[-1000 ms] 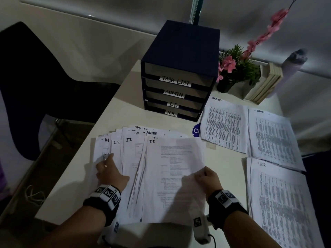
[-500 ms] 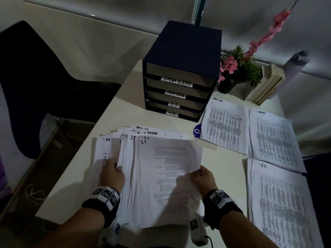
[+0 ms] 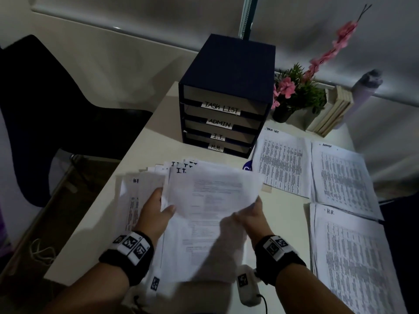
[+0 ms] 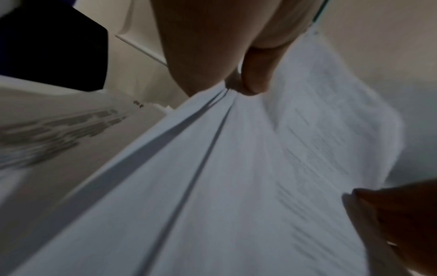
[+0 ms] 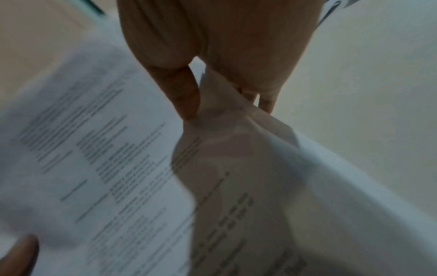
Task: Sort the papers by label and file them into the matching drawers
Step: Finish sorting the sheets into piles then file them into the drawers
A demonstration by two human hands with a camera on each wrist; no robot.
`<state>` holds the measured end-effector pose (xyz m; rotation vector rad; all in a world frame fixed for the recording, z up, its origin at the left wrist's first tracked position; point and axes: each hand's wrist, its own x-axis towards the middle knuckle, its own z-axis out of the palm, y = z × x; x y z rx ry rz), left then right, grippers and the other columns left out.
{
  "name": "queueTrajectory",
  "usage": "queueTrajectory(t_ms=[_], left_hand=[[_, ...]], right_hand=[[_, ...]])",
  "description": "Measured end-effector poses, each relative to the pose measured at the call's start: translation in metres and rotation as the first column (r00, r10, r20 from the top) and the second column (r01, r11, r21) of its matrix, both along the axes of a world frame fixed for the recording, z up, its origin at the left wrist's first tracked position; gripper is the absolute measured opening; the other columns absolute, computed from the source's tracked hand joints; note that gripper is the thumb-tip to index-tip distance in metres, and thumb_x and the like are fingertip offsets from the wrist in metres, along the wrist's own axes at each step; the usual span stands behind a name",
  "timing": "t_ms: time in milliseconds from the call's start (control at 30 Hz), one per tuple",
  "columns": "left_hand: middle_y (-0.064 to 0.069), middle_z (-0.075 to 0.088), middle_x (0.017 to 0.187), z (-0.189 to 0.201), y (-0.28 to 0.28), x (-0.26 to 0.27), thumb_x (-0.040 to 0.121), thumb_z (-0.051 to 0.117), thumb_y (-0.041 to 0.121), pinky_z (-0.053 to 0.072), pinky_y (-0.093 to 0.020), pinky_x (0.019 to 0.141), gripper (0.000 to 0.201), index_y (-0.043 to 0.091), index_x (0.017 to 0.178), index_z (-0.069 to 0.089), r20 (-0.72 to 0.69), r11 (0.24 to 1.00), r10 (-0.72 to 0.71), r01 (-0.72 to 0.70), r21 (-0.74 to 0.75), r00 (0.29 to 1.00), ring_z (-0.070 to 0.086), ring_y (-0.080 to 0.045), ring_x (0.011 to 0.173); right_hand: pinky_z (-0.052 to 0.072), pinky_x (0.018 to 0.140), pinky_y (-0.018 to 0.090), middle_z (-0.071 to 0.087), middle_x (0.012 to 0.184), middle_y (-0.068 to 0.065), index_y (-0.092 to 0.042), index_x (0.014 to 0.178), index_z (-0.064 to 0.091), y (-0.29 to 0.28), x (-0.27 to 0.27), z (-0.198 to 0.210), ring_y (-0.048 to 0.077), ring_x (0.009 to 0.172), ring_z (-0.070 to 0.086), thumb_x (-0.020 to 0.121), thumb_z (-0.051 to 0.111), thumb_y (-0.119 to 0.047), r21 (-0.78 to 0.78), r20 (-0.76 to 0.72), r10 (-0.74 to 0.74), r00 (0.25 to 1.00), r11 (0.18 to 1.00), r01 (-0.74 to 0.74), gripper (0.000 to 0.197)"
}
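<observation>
Still sorting: my left grip and right grip pinch an I.T. sheaf, which next needs its own spot on the surface toward three o'clock.

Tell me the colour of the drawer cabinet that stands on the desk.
Dark navy blue; the drawer cabinet shows best in the head view.

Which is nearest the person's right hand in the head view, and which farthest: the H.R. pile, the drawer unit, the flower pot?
From the right hand:
1. H.R. pile, on the table just to its right.
2. Drawer unit, farther back, slightly left.
3. Flower pot, at the back, right of the drawers.
</observation>
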<state>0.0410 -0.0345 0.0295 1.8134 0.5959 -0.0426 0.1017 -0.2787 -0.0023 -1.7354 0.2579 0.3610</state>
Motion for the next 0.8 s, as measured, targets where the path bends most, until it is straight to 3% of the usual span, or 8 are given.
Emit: queueTrajectory(t_ms=[100, 167, 300, 367, 500, 600, 700, 800], left_hand=[[0.010, 0.065, 0.115, 0.033, 0.004, 0.011, 0.095, 0.051, 0.006, 0.050, -0.039, 0.093, 0.036, 0.031, 0.121, 0.053, 0.142, 0.983, 0.054, -0.027, -0.183, 0.988, 0.063, -0.009, 0.103], [0.009, 0.069, 0.107, 0.052, 0.006, 0.017, 0.097, 0.049, 0.014, 0.054, -0.035, 0.084, 0.027, 0.034, 0.113, 0.057, 0.247, 0.969, 0.134, -0.075, -0.236, 0.960, 0.067, -0.008, 0.096], [0.017, 0.064, 0.098, 0.077, 0.003, 0.021, 0.097, 0.048, 0.028, 0.051, -0.009, 0.065, 0.014, 0.035, 0.108, 0.053, 0.432, 0.973, 0.204, -0.131, -0.192, 0.879, 0.063, 0.016, 0.080], [0.023, 0.061, 0.095, 0.078, 0.001, 0.020, 0.092, 0.059, 0.025, 0.048, -0.004, 0.062, 0.021, 0.029, 0.111, 0.050, 0.470, 0.964, 0.247, -0.164, -0.211, 0.847, 0.060, 0.020, 0.078], [0.008, 0.068, 0.100, 0.060, 0.003, 0.010, 0.071, 0.069, 0.036, 0.052, -0.015, 0.077, 0.040, 0.020, 0.106, 0.057, 0.474, 0.962, 0.247, -0.157, -0.223, 0.845, 0.065, 0.000, 0.095], [-0.010, 0.063, 0.121, 0.044, 0.002, 0.006, 0.076, 0.067, 0.006, 0.049, -0.032, 0.095, 0.053, 0.005, 0.126, 0.049, 0.423, 0.949, 0.253, -0.139, -0.282, 0.870, 0.061, -0.020, 0.112], [-0.003, 0.060, 0.122, 0.036, -0.005, 0.009, 0.080, 0.060, -0.005, 0.044, -0.037, 0.099, 0.056, 0.015, 0.131, 0.045, 0.327, 0.916, 0.327, -0.211, -0.342, 0.887, 0.057, -0.021, 0.114], [0.010, 0.060, 0.105, 0.043, -0.016, 0.015, 0.091, 0.050, 0.001, 0.048, -0.027, 0.082, 0.037, 0.031, 0.113, 0.050, 0.333, 0.926, 0.292, -0.178, -0.334, 0.897, 0.059, -0.011, 0.100]], right_hand=[[0.053, 0.091, 0.041, 0.063, 0.115, 0.016, -0.010, 0.126, 0.044, 0.004, 0.012, 0.035, 0.035, 0.114, 0.059, 0.073, 0.064, 0.015, 0.211, 0.050, -0.070, 0.996, 0.976, 0.058, 0.062], [0.053, 0.094, 0.042, 0.065, 0.117, 0.017, -0.010, 0.127, 0.048, 0.015, 0.018, 0.063, 0.032, 0.113, 0.061, 0.078, 0.056, 0.020, 0.299, 0.144, -0.067, 0.987, 0.954, 0.021, 0.057], [0.055, 0.079, 0.029, 0.070, 0.105, 0.005, -0.015, 0.117, 0.056, 0.033, 0.012, 0.100, 0.017, 0.097, 0.067, 0.080, 0.055, 0.017, 0.420, 0.297, -0.111, 0.948, 0.907, -0.025, 0.049], [0.056, 0.083, 0.032, 0.067, 0.110, 0.004, -0.018, 0.120, 0.053, 0.036, 0.002, 0.103, 0.018, 0.102, 0.064, 0.077, 0.057, 0.009, 0.419, 0.348, -0.106, 0.931, 0.906, -0.053, 0.051], [0.054, 0.080, 0.033, 0.059, 0.113, -0.003, -0.034, 0.112, 0.048, 0.034, -0.012, 0.089, 0.018, 0.105, 0.056, 0.069, 0.058, 0.000, 0.349, 0.286, -0.045, 0.957, 0.935, -0.060, 0.056], [0.051, 0.079, 0.036, 0.054, 0.113, 0.001, -0.034, 0.111, 0.045, 0.034, -0.012, 0.084, 0.021, 0.105, 0.052, 0.064, 0.056, -0.001, 0.356, 0.221, -0.007, 0.975, 0.931, -0.074, 0.059], [0.052, 0.090, 0.050, 0.050, 0.118, 0.007, -0.049, 0.107, 0.044, 0.042, -0.011, 0.083, 0.026, 0.110, 0.051, 0.067, 0.054, -0.002, 0.334, 0.201, 0.063, 0.977, 0.934, -0.129, 0.063], [0.051, 0.092, 0.049, 0.051, 0.116, 0.006, -0.050, 0.107, 0.041, 0.048, -0.008, 0.077, 0.028, 0.110, 0.050, 0.079, 0.052, -0.001, 0.188, 0.249, 0.098, 0.964, 0.971, -0.147, 0.058]])
